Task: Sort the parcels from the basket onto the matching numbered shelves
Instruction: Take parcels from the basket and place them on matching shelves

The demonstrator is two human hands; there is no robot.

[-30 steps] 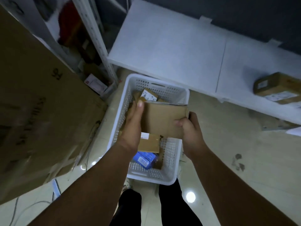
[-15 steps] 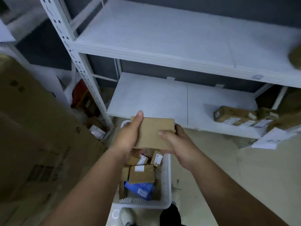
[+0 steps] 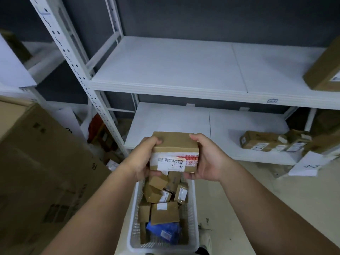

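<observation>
Fingers and thumbs of both hands curl around a brown parcel (image 3: 174, 150), the left hand (image 3: 142, 159) gripping its left end and the right hand (image 3: 206, 159) its right end, held above the far end of a white basket (image 3: 193, 234) on the floor. A white label (image 3: 171, 165) on the parcel's near face reads "4-2", seen upside down, beside a red-printed strip.

The basket holds several small brown boxes (image 3: 164, 212), some with white labels, and 1 blue packet (image 3: 163, 232) near its front end.

Beyond the hands stands a white metal rack. Its lower shelf (image 3: 165, 122) carries a cluster of brown parcels (image 3: 263, 141) at the right, well apart from the held parcel. The upper shelf (image 3: 165, 70) bears 1 large brown box (image 3: 325, 70) at the right edge of view and a small tag (image 3: 272, 101) on its front lip, too blurred to read. A paper sign (image 3: 305, 167) leans near the rack's right foot.

A large cardboard carton (image 3: 36, 172) fills the left side. The floor (image 3: 248, 199) is pale tile and the wall behind the rack is dark grey.
</observation>
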